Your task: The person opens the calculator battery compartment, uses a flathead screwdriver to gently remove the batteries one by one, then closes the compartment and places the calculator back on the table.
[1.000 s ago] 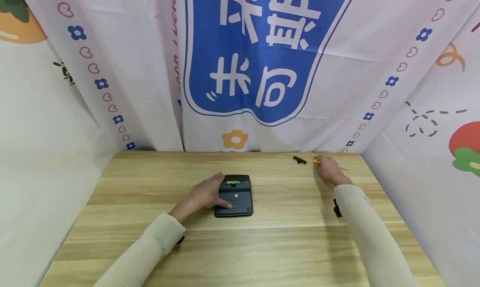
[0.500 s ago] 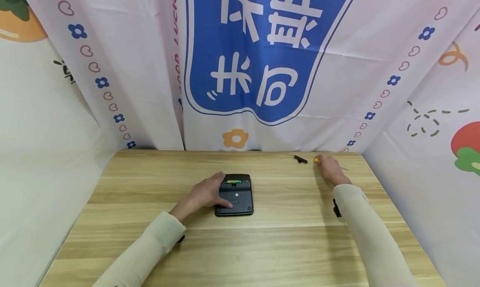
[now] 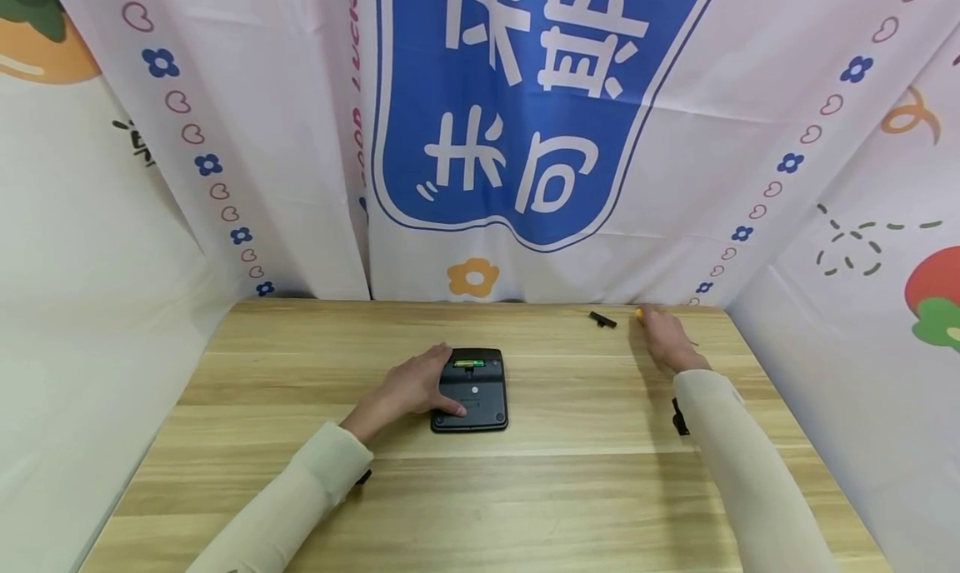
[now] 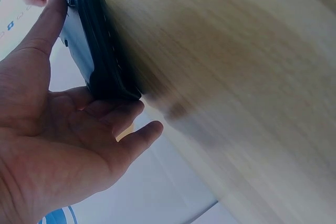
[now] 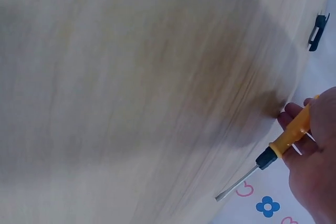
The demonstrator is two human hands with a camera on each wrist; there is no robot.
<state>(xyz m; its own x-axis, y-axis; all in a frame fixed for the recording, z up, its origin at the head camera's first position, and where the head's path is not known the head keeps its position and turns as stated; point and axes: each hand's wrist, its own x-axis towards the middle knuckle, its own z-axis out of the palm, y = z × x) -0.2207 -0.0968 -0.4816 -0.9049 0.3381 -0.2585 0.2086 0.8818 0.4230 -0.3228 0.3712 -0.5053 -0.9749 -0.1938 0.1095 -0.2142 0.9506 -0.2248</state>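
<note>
A black calculator lies face down on the table, its battery compartment bare with one green-and-gold battery in it. My left hand grips its left side, thumb across the back and fingers at the far edge. In the left wrist view, the calculator's dark side shows between thumb and fingers. Over by the far right edge, my right hand holds a screwdriver by its yellow handle. Its flat metal tip points back toward the wrist side, low over the wood.
A small black battery cover lies left of the right hand, near the table's back edge. The wooden table is enclosed by a printed white curtain behind and white walls at both sides.
My right hand has closed around the screwdriver's handle and shifted slightly, turning it, so less of the yellow shows in the head view. The left hand keeps its grip on the calculator.
</note>
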